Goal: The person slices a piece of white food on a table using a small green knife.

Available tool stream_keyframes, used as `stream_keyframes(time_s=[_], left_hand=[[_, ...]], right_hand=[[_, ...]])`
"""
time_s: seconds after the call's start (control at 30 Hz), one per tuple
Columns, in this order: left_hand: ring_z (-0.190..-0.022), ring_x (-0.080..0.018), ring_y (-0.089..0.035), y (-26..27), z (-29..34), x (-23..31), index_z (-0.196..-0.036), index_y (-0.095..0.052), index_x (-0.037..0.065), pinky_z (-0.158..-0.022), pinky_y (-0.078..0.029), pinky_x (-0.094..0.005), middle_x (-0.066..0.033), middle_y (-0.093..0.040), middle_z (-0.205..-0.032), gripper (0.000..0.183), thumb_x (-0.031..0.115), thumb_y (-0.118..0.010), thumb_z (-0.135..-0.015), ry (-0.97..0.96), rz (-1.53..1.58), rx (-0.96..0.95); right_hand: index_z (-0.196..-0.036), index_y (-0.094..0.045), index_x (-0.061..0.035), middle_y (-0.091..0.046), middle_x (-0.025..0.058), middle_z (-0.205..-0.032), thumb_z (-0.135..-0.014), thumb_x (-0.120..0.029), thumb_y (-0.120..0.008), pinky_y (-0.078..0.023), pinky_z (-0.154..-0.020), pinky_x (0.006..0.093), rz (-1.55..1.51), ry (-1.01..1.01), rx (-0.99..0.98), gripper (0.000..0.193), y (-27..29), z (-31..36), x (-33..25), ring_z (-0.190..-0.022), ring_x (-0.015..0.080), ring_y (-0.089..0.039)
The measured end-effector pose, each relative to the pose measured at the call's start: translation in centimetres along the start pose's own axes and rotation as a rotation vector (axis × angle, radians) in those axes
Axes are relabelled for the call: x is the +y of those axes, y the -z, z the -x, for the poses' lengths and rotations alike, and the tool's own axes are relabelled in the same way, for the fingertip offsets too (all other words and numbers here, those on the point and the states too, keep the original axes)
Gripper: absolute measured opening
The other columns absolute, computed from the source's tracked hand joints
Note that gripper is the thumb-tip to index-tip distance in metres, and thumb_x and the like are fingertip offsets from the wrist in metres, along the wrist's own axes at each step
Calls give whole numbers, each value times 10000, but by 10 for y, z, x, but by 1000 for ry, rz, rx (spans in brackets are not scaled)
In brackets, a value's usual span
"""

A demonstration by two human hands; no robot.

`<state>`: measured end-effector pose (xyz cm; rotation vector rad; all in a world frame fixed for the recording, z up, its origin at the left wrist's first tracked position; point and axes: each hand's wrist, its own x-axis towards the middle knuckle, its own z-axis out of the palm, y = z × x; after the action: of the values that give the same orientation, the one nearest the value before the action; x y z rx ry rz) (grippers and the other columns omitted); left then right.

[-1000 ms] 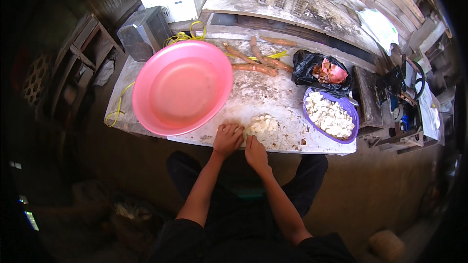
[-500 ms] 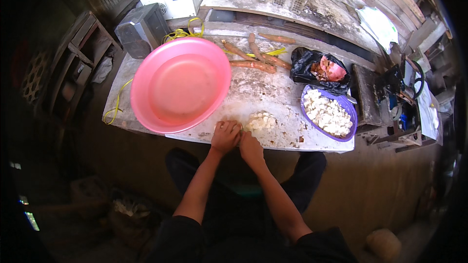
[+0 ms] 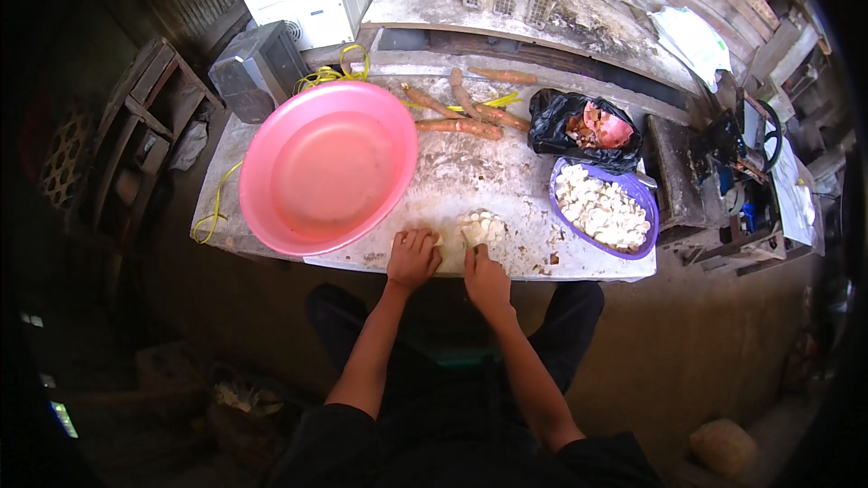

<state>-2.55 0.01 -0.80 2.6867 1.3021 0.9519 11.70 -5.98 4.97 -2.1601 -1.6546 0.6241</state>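
At the table's front edge, my left hand [image 3: 413,258] is closed over a pale peeled cassava piece [image 3: 438,239], mostly hidden under the fingers. To its right my right hand [image 3: 486,280] grips a small knife [image 3: 467,242]; only a thin part of it shows beyond the fist. Just past the knife lies a small heap of white cassava slices [image 3: 485,227] on the tabletop. Farther right, a purple basin [image 3: 653,225] holds many white cassava slices. Several unpeeled brown cassava roots [image 3: 459,128] lie at the back of the table.
A large pink basin [image 3: 405,154] takes up the table's left side. Behind the purple basin sits a black plastic bag [image 3: 553,131] with scraps. A grey box-shaped appliance [image 3: 258,70], a white machine [image 3: 298,0] and yellow strapping [image 3: 330,72] stand or lie at the back left.
My right hand has moved right, away from the left, bringing the knife beside the slice heap. The left hand stays at the front edge. The view has shifted slightly.
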Motion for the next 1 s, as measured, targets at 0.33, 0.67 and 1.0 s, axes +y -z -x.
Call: stream_keyframes(time_s=[0.33,0.67,1.0], left_hand=[[-878,-225,-485,1,2,-1,-920,-516,46,-767,-353,-372,-84,-503,-902,252,138,-546,-687,-23,-3,-22],[-881,-223,-480,-2,0,5,-931,-513,53,-764,-349,-378,-80,-497,-918,291,172,-565,-670,-50,9,-21],[-860,-231,-485,-5,-5,9,-920,-520,50,-739,-358,-380,-86,-496,-912,303,175,-581,-650,-76,25,32]], right_hand=[[-897,-461,6,-538,271,-681,-882,-209,-345,-399,-597,483,-360,32,-7,245,-24,11,-1,-678,429,-526],[-870,-448,-8,-534,275,-699,-889,-225,-313,-390,-594,506,-304,9,-22,256,-22,14,-15,-685,439,-518],[-870,-395,-33,-542,273,-702,-890,-247,-295,-401,-594,528,-148,-25,-117,237,-10,9,-18,-673,459,-520]])
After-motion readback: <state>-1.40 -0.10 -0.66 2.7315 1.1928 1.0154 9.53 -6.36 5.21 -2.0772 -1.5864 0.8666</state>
